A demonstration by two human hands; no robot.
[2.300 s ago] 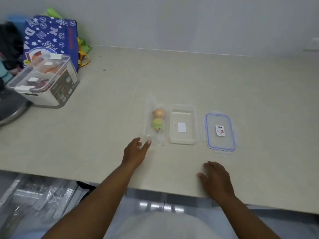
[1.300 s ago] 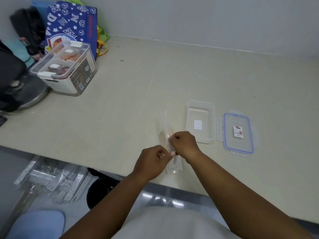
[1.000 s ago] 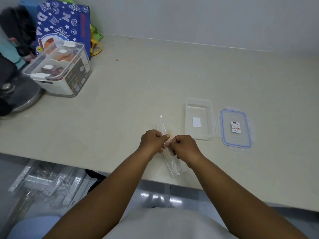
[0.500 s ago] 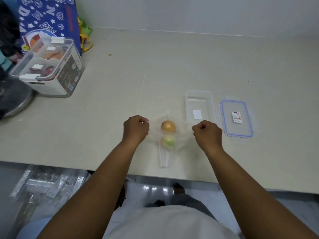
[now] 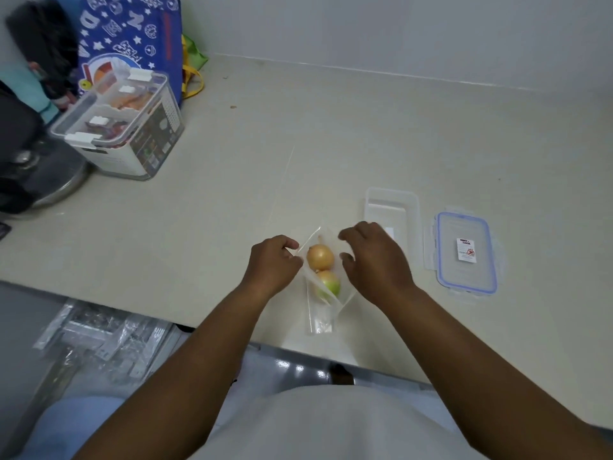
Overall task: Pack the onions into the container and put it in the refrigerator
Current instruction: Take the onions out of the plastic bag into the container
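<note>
While the left hand (image 5: 273,260) still pinches the bag (image 5: 323,287), the right hand (image 5: 371,257) — fingers now spread — has released it.

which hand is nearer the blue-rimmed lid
Right. The right hand hovers open over the bag's right side, with the empty container between it and the lid. The left hand pinches the bag's left edge, farther away.

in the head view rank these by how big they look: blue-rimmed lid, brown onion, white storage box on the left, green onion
1. white storage box
2. blue-rimmed lid
3. brown onion and green onion: look alike; the bag partly hides the green one, so no ranking.
</note>
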